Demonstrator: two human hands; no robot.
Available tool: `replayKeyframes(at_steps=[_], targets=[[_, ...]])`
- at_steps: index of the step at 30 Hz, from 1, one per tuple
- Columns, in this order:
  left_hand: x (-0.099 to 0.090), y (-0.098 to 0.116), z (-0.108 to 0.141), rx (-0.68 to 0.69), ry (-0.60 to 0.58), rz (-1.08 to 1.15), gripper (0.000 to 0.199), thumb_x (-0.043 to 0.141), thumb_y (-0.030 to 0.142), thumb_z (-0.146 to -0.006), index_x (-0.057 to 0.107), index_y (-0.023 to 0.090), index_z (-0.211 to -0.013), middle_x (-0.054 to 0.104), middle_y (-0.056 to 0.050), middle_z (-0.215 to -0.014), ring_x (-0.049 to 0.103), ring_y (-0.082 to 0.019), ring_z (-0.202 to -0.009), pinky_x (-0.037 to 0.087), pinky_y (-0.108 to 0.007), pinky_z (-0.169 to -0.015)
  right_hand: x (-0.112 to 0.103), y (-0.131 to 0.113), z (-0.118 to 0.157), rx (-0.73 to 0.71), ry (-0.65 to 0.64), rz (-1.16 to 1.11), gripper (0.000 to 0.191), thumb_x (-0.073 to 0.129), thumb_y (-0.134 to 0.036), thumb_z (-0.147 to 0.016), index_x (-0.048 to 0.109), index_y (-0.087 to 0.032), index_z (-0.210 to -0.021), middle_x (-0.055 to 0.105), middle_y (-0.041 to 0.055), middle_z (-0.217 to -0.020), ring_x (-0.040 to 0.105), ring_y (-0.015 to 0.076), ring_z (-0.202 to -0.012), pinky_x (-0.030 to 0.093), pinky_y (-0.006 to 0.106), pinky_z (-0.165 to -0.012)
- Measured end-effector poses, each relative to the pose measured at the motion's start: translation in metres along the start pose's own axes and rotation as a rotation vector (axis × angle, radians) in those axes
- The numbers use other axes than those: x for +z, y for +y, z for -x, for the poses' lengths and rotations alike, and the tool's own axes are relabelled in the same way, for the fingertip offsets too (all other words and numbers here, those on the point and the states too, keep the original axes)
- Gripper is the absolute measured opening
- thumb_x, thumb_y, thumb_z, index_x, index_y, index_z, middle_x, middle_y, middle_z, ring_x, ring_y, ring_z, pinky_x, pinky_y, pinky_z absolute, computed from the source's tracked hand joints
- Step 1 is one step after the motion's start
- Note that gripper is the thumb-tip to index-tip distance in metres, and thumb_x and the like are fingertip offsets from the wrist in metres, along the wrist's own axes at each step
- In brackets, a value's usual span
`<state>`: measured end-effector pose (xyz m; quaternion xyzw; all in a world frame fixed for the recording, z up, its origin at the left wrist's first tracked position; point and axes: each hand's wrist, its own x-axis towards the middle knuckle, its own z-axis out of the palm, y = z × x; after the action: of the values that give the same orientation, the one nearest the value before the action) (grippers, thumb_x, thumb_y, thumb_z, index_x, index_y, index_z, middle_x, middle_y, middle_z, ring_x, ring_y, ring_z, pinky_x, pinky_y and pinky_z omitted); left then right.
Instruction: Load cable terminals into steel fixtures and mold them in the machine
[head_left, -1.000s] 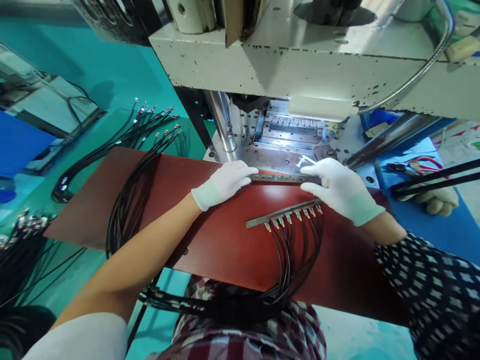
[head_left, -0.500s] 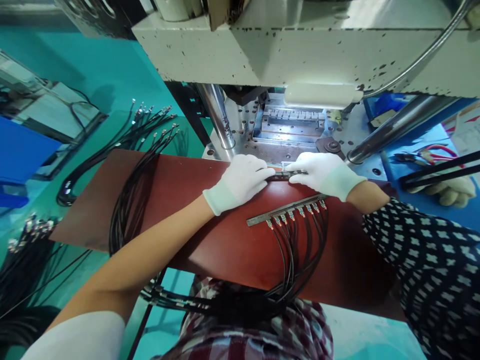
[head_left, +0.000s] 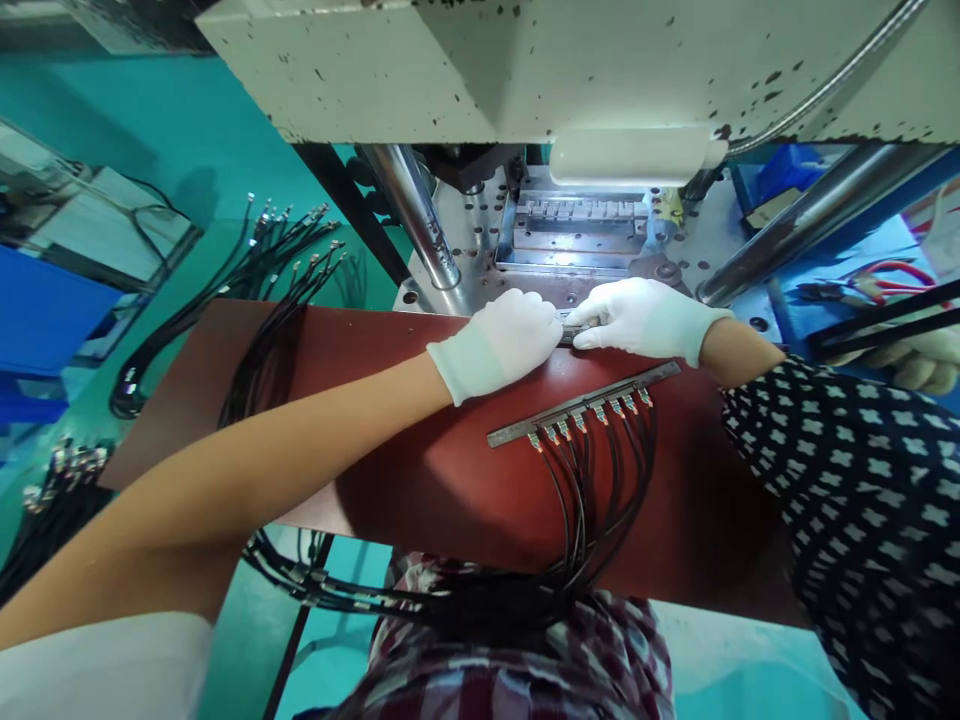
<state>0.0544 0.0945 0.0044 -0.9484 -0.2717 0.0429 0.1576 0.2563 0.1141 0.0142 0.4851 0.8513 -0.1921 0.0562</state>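
Observation:
Both my hands wear white gloves and meet at the far edge of a reddish-brown board (head_left: 420, 480). Between them shows a short piece of a dark metal bar (head_left: 568, 336), mostly hidden by the gloves. My left hand (head_left: 517, 338) is closed at its left part, fingers curled. From the right, my right hand (head_left: 634, 318) pinches it between thumb and fingers. Nearer to me a second metal bar (head_left: 516, 429) lies slantwise on the board, several metal cable terminals (head_left: 580, 420) lined up along it. Their black cables (head_left: 576, 515) run down over the board's near edge to my lap.
Beyond the board stands a press with a lit die (head_left: 574, 240), steel guide posts (head_left: 412, 215) and a white cylindrical lamp (head_left: 634, 157) overhead. Black cable bundles (head_left: 259, 360) hang over the board's left part. Red-handled pliers (head_left: 874, 285) lie at right on a blue surface.
My left hand has shifted right, close against my right hand, so less of the held bar shows. The camera view has tilted slightly; the bar with the cables lies in place.

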Motion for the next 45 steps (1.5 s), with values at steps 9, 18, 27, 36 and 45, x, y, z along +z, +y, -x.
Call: replayKeyframes(at_steps=[9,18,27,36,45], targets=[[0.006,-0.02,0.001,-0.127,-0.028,0.294,0.027,0.042,0.012,-0.094,0.069,0.01,-0.093,0.07,-0.012,-0.091,0.065,-0.025,-0.086,0.045,-0.037,-0.075,0.003,0.001,0.001,0.008,0.031,0.001,0.036,0.06,-0.046,-0.085,0.076,-0.029,-0.112,0.072,0.0029,-0.107,0.062,0.0228,-0.094,0.043,0.031,-0.076],[0.035,-0.015,0.027,-0.014,0.192,0.336,0.035,0.036,0.026,-0.101,0.066,0.02,-0.116,0.067,-0.009,-0.1,0.058,-0.022,-0.087,0.041,-0.036,-0.075,0.0,0.007,-0.005,0.011,-0.035,-0.118,0.027,0.064,-0.043,-0.082,0.077,-0.03,-0.102,0.073,-0.0013,-0.094,0.063,0.0183,-0.082,0.043,0.03,-0.071],[0.047,-0.018,0.016,0.051,0.206,0.3,0.04,0.026,0.019,-0.099,0.066,0.018,-0.096,0.062,-0.011,-0.093,0.051,-0.024,-0.083,0.039,-0.039,-0.073,0.0,0.005,-0.005,0.043,-0.052,-0.131,0.024,0.065,-0.04,-0.083,0.077,-0.029,-0.1,0.073,-0.0031,-0.092,0.062,0.0173,-0.08,0.042,0.028,-0.07],[0.048,-0.019,0.031,-0.095,0.354,0.675,0.016,0.043,0.019,-0.096,0.058,0.019,-0.089,0.064,-0.008,-0.102,0.056,-0.02,-0.101,0.047,-0.038,-0.094,0.003,0.008,-0.004,0.008,-0.018,-0.105,0.025,0.063,-0.042,-0.084,0.077,-0.03,-0.101,0.072,-0.0018,-0.093,0.062,0.0179,-0.082,0.042,0.029,-0.071],[0.02,-0.018,0.01,-0.332,0.131,0.933,0.025,0.057,0.015,-0.082,0.074,0.014,-0.101,0.075,-0.006,-0.102,0.066,-0.02,-0.094,0.05,-0.034,-0.089,0.002,0.005,-0.003,0.054,-0.009,-0.141,0.028,0.064,-0.042,-0.081,0.077,-0.033,-0.104,0.074,-0.0029,-0.103,0.064,0.0199,-0.088,0.044,0.03,-0.077]])
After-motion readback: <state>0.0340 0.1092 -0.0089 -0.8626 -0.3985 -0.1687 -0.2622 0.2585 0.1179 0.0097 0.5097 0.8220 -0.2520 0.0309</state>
